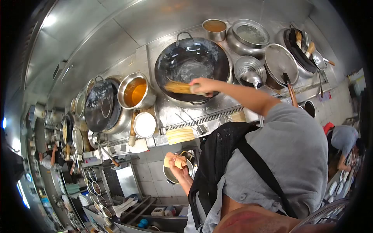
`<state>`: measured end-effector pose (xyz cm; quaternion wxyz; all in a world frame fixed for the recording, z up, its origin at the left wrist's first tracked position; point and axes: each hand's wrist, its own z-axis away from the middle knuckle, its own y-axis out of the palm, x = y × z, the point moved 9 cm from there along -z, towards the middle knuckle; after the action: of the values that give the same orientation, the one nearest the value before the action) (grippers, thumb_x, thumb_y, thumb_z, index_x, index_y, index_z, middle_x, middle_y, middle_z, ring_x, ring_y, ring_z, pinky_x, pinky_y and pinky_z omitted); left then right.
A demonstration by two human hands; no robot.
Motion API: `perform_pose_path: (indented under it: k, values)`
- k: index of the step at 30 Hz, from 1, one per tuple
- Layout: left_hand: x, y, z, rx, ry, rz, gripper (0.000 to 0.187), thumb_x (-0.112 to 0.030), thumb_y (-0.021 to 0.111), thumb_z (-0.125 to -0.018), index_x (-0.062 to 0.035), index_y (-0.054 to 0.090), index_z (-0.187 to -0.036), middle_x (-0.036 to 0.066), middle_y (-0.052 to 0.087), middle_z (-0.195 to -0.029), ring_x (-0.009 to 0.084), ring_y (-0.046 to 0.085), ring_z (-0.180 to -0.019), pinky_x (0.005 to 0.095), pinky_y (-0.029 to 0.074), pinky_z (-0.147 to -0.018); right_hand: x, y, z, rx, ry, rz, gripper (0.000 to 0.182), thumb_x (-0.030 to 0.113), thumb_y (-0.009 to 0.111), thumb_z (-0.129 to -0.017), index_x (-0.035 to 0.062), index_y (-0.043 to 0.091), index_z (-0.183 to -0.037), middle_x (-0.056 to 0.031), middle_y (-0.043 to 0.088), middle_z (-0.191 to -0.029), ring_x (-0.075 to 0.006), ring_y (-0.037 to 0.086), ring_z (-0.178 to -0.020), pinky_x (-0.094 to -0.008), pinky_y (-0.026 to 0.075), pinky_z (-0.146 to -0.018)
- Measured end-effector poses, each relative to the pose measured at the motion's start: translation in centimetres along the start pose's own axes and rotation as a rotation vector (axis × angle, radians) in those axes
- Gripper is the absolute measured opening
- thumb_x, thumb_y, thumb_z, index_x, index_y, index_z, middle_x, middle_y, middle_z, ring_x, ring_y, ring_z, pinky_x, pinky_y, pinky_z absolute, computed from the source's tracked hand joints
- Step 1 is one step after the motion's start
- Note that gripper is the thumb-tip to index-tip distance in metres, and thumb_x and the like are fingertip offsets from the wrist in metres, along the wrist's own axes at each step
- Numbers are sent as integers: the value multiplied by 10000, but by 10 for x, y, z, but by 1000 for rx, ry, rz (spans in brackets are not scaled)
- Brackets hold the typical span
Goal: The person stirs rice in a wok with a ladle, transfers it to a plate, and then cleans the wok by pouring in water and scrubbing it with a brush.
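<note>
My right hand [204,86] grips the handle of a bamboo wok brush [178,87]. The bristles point left, over the near side of a large dark wok [217,62]. Wet shine and what looks like water show in the wok's bottom. Lower down, in front of my body, my left hand [178,171] is closed around a folded orange cloth [175,158]. Behind that hand a metal bowl or pan [189,166] is partly hidden. On the counter edge below the wok lies a folded yellowish cloth [180,134].
Left of the wok stand a pot of orange liquid [145,101], a white round container [144,125] and another wok [99,105]. To its right are a perforated strainer [243,64], a ladle [252,78] and a mesh sieve [280,62]. Another person [344,138] works at far right.
</note>
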<state>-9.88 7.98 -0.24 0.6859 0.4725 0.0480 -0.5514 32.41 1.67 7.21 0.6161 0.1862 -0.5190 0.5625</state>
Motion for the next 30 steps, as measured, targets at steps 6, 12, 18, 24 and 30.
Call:
perform_pose_path:
  k: [6, 12, 18, 24, 30]
  values:
    - [22, 34, -40, 31, -222, -1, 346, -168, 602, -818, -54, 499, -1128, 160, 561, -1104, 344, 566, -1062, 594, 511, -896, -15, -218, 78, -480, 160, 1016, 348, 317, 565, -807, 124, 679, -1073, -168, 692, -978, -375, 674, -862, -472, 545, -764]
    - [73, 149, -45, 246, -604, 2, 253, -52, 587, -779, -63, 527, -1025, 149, 544, -1038, 353, 521, -1045, 635, 441, -974, -22, -241, 139, -842, -140, -249, 552, 417, 610, -890, 139, 493, -1352, -117, 657, -804, -201, 646, -605, -323, 515, -489]
    - [121, 221, -91, 528, -819, -156, 247, -184, 623, -820, -72, 515, -1012, 173, 544, -1027, 372, 578, -951, 622, 450, -943, -108, -8, 256, -1080, -273, -311, 536, 206, 568, -946, 97, 391, -1439, -154, 604, -1198, -180, 592, -1053, -303, 482, -882]
    - [171, 241, -129, 401, -710, -232, 163, -267, 528, -874, -106, 545, -850, 91, 594, -835, 311, 607, -815, 524, 535, -805, -185, 135, 288, -819, 241, -963, 577, 275, 599, -926, 96, 397, -1435, -119, 641, -965, -147, 628, -714, -267, 512, -610]
    - [167, 231, -134, 475, -622, -143, 152, -208, 485, -939, -120, 529, -823, 37, 584, -770, 209, 594, -718, 429, 538, -671, -151, 116, 303, -1122, -126, -384, 563, 296, 590, -926, 110, 411, -1426, -102, 625, -874, -146, 588, -559, -261, 467, -485]
